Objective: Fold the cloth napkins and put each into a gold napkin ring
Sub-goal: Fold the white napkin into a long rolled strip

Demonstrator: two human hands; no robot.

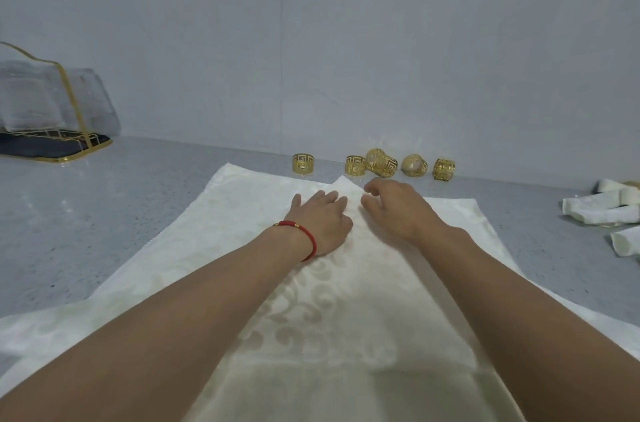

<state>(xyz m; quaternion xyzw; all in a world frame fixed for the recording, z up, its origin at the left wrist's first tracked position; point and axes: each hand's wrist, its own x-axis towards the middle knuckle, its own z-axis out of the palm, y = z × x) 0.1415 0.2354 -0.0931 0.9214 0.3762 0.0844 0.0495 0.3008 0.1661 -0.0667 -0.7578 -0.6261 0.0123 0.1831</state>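
**Pressing the fold at the napkin's far corner**

Your left hand (322, 217) lies flat, fingers straight on the cloth; your right hand (394, 210) hovers beside it, fingers loosely curled, holding nothing. The napkin (346, 300) spreads across the grey desk (104, 214), soft and limp, likely to slip; pinch it at the folded edges. Gold napkin rings (377, 163) line the wall (207, 58) beyond.

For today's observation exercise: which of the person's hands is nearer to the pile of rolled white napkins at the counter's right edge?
Right. The right hand lies on the spread cream patterned napkin, on the side towards the rolled white napkins; the left hand lies beyond it, farther away.
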